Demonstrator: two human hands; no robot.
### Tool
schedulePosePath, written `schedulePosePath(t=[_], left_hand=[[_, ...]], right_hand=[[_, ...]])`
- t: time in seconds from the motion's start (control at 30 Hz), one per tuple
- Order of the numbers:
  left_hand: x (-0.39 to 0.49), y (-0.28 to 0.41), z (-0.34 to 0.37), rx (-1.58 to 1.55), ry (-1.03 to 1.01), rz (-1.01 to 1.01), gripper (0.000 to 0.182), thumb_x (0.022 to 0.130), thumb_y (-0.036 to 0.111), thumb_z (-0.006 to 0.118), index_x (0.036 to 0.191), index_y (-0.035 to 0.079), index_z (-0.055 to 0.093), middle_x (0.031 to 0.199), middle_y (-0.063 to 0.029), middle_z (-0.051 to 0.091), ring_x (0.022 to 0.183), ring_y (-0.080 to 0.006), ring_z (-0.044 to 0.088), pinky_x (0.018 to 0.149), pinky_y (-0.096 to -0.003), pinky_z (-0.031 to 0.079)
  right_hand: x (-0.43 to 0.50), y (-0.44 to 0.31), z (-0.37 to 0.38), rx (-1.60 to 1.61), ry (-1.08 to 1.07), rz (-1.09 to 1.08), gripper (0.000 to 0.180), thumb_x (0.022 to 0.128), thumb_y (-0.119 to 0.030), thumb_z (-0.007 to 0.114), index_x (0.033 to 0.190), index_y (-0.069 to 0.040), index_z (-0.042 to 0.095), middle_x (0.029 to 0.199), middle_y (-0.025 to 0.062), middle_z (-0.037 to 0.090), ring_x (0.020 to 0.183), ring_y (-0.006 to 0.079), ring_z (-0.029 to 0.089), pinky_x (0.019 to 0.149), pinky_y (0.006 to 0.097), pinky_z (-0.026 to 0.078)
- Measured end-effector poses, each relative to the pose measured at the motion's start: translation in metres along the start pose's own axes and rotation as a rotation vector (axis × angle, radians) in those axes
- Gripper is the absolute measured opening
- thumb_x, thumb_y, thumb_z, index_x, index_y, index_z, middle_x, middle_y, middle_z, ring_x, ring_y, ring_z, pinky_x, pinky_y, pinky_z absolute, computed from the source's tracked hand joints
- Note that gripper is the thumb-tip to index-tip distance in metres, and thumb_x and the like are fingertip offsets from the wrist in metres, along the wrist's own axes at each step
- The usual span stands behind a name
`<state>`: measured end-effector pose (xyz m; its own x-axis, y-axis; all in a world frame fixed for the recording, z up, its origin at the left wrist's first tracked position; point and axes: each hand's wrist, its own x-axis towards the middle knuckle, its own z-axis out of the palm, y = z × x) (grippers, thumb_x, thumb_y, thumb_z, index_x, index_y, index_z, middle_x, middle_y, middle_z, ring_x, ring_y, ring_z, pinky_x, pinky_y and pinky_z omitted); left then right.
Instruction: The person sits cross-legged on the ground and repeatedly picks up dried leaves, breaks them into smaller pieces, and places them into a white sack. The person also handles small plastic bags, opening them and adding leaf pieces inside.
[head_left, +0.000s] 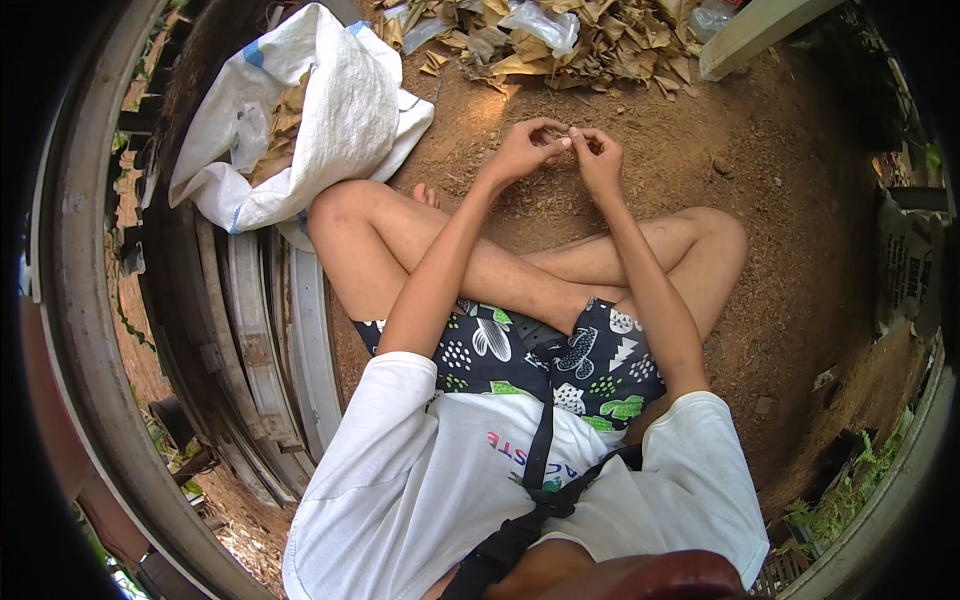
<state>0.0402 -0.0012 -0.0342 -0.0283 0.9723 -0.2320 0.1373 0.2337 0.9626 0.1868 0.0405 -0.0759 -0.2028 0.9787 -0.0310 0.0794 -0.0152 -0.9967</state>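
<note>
My left hand (525, 154) and my right hand (598, 161) meet in front of my crossed legs, above the bare soil (645, 172). The thumbs and fingertips of both hands come together at one spot. Anything pinched there is too small to make out. Beyond the hands lies a heap of dry brown leaves (622, 45). To the left of my left hand, a white woven sack (352, 105) lies with its mouth open. Dry leaves (281, 142) and a piece of clear plastic (250, 139) show inside it.
A crumpled clear plastic bag (544, 28) rests on the leaf heap. At the upper right, a pale post (757, 37) reaches down to the ground. Long metal or wooden beams (251, 330) run along my left side. Green ferns (847, 495) grow at lower right.
</note>
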Motion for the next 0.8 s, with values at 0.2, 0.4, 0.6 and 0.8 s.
schedulePosePath(t=[0.2,0.4,0.6,0.8], left_hand=[[0.002,-0.008,0.003,-0.051,0.018,0.138,0.031,0.082,0.012,0.068,0.109,-0.002,0.063,0.082,-0.0085,0.067,0.069,-0.0102,0.06,0.062,-0.024,0.048],[-0.005,0.005,0.0,-0.059,0.027,0.044,0.026,0.083,0.01,0.065,0.107,-0.001,0.065,0.081,-0.0077,0.068,0.065,-0.0096,0.059,0.059,-0.0246,0.048],[-0.013,0.014,-0.01,-0.06,0.216,0.116,0.021,0.083,0.01,0.065,0.101,0.0,0.067,0.076,-0.006,0.066,0.063,-0.0084,0.057,0.056,-0.0232,0.046],[-0.068,0.093,-0.069,0.075,0.753,0.415,0.017,0.081,0.009,0.067,0.097,0.002,0.067,0.08,-0.0044,0.066,0.069,-0.008,0.059,0.065,-0.0238,0.045]], right_hand=[[-0.002,0.007,-0.002,-0.034,-0.018,0.039,0.021,0.085,-0.021,0.064,0.082,0.0,0.065,0.069,0.0002,0.06,0.065,0.0072,0.052,0.06,0.0241,0.042],[-0.001,-0.001,-0.001,-0.07,-0.065,0.039,0.026,0.089,-0.025,0.059,0.082,0.0,0.062,0.07,0.0007,0.057,0.068,0.0087,0.051,0.063,0.0255,0.042],[0.002,0.011,0.003,-0.03,-0.049,-0.004,0.025,0.095,-0.026,0.049,0.088,-0.004,0.059,0.062,-0.0029,0.046,0.057,0.0058,0.044,0.053,0.0214,0.035],[0.001,0.009,-0.003,-0.075,-0.071,0.087,0.027,0.095,-0.027,0.047,0.091,-0.003,0.059,0.073,0.0001,0.05,0.063,0.0086,0.047,0.059,0.0245,0.038]])
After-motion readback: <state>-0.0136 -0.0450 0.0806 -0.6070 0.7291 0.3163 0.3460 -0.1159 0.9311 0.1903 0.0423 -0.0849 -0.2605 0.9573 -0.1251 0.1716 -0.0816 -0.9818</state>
